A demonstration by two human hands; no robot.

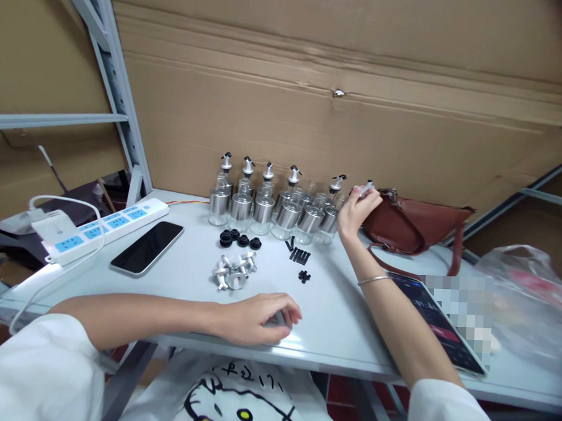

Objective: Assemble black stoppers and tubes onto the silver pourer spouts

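My right hand [354, 212] is stretched to the back of the table and pinches a small silver pourer spout [366, 188] just right of a row of glass bottles with steel bands [272, 207]. Most bottles in the row carry pourer tops. My left hand [260, 318] rests near the table's front edge, fingers curled down over a small silvery part I cannot make out. In front of the bottles lie black ring caps [239, 238], a heap of white and silver pourer parts [233, 271] and small black stoppers [299, 256].
A brown leather bag [413, 225] sits behind my right hand. A black phone [148, 247] and a white power strip [98, 227] lie at the left, a tablet [439, 323] and a clear plastic bag [529, 289] at the right. Cardboard [343, 70] walls the back.
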